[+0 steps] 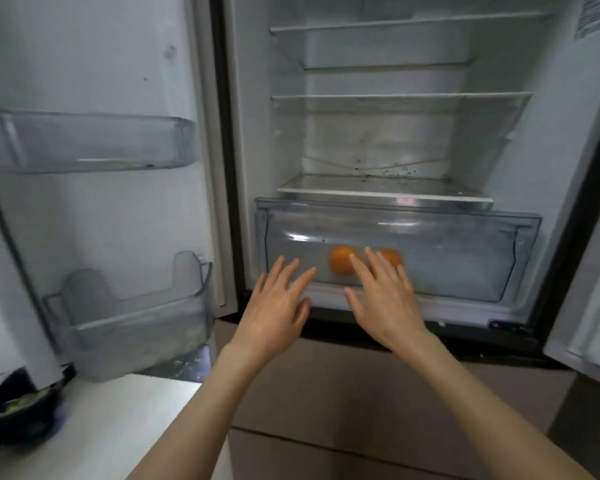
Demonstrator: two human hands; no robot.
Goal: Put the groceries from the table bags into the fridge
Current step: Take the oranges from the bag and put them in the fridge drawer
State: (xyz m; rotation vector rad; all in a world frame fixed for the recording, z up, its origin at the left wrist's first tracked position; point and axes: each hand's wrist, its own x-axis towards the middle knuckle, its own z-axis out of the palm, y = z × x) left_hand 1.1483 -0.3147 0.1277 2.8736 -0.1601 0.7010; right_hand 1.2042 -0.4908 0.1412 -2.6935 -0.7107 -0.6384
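The fridge stands open, with bare glass shelves [400, 98] above a clear crisper drawer [465, 258] at the bottom. Two oranges [340, 263] lie inside the drawer and show through its front. My left hand [279, 304] and my right hand [385, 303] reach toward the drawer front with fingers spread and straight, holding nothing. The right hand partly covers the second orange [392, 258]. Whether the fingertips touch the drawer I cannot tell.
The fridge's left door [94, 81] is swung open with two clear door bins [84, 143]. A white counter [118, 427] lies at lower left with a dark bowl [21, 414] on it. The right door's edge [589, 306] stands at the right.
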